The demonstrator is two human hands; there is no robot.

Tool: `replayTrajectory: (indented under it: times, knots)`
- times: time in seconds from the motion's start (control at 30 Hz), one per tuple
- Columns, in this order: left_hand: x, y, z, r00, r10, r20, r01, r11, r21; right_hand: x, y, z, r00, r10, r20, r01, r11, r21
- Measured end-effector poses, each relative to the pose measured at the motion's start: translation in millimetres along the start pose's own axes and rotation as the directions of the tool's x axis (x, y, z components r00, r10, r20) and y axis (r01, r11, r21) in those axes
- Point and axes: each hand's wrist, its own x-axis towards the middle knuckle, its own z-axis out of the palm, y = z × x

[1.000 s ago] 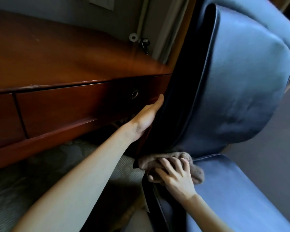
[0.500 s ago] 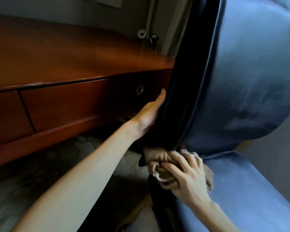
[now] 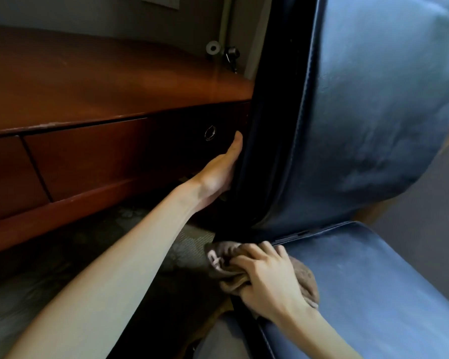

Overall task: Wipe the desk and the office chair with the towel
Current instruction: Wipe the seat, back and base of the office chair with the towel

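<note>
A dark blue leather office chair (image 3: 373, 125) fills the right half of the view, its backrest upright above the seat (image 3: 373, 294). My right hand (image 3: 267, 278) grips a bunched brown towel (image 3: 305, 277) at the seat's rear left corner, just under the backrest. My left hand (image 3: 222, 168) reaches behind the backrest's left edge; only the thumb and the heel of the hand show, the fingers are hidden. The reddish-brown wooden desk (image 3: 88, 86) runs along the left, with drawers under its top.
A drawer front with a round metal lock (image 3: 210, 132) sits just left of my left hand. Patterned carpet (image 3: 62, 255) lies under the desk. A small white fitting (image 3: 213, 47) and a dark fitting (image 3: 231, 54) sit on the wall behind the desk.
My right hand has slid the towel back along the seat's left edge, away from the backrest. My left hand has stayed behind the backrest. The camera has moved closer.
</note>
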Motion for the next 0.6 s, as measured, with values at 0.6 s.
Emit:
replayTrajectory:
  times: [0.6]
  knots:
    - [-16.5,-6.6,-0.1,0.992,-0.105,0.066,0.115,0.977,-0.177,-23.0,-48.4,-73.7,0.79,-0.084,-0.607,0.099,0.995,-0.008]
